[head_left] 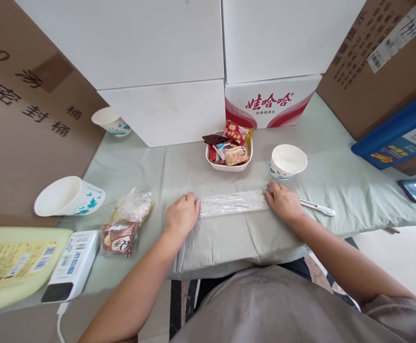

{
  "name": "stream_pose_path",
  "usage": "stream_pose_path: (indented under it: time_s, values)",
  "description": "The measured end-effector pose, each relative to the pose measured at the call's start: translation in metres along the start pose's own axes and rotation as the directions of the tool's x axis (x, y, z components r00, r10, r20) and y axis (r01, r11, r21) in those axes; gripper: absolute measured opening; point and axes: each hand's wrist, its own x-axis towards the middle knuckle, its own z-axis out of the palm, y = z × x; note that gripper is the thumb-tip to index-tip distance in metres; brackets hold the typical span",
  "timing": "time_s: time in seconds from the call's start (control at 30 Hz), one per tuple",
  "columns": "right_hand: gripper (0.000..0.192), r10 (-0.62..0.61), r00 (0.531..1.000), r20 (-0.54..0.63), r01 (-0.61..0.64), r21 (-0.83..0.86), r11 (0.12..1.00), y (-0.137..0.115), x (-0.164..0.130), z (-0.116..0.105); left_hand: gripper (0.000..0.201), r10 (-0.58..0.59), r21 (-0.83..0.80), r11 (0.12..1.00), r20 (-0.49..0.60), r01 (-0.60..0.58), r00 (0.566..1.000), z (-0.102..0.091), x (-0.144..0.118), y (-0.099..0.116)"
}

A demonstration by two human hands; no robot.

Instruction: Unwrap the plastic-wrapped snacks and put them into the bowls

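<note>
In the head view, a crinkled strip of clear plastic (233,204) lies flat across the cloth-covered surface (339,171), between the hands. The left hand (182,214) is curled closed on its nine o'clock end; the right hand (284,204) grips the three o'clock end with its fingertips. From the strip, a white tray of wrapped snacks (213,164) stands at twelve, a paper cup (288,162) at two, a slim white implement (318,207) at three, just beside the right hand, and a brown packet (119,239) toward eight.
</note>
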Motion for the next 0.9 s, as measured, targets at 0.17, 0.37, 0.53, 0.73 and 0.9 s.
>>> stream_pose_path:
  time_s: [0.17,0.37,0.53,0.73,0.9]
  values:
    - [0.052,-0.381,0.914,-0.143,0.388,0.027,0.921,-0.019,-0.009,-0.005,0.038,0.272,0.012,0.96,-0.273,-0.279,0.923,-0.004,-0.015,0.024]
    - [0.086,-0.579,0.801,0.149,0.58,0.046,0.814,-0.019,-0.018,0.013,0.076,0.558,-0.064,0.826,-0.051,-0.56,0.828,0.035,-0.028,0.04]
    - [0.093,-0.563,0.814,0.141,0.565,0.033,0.825,0.023,-0.039,0.001,0.068,0.491,-0.048,0.866,-0.109,-0.498,0.864,0.039,-0.038,0.023]
    - [0.073,-0.65,0.759,0.034,0.641,0.139,0.755,0.028,-0.095,-0.011,0.032,0.413,-0.159,0.868,-0.292,-0.47,0.863,0.025,-0.062,0.046]
    - [0.03,-0.678,0.722,-0.138,0.69,0.223,0.689,0.013,-0.12,-0.018,0.022,0.495,-0.27,0.763,-0.341,-0.587,0.799,0.027,-0.077,0.073]
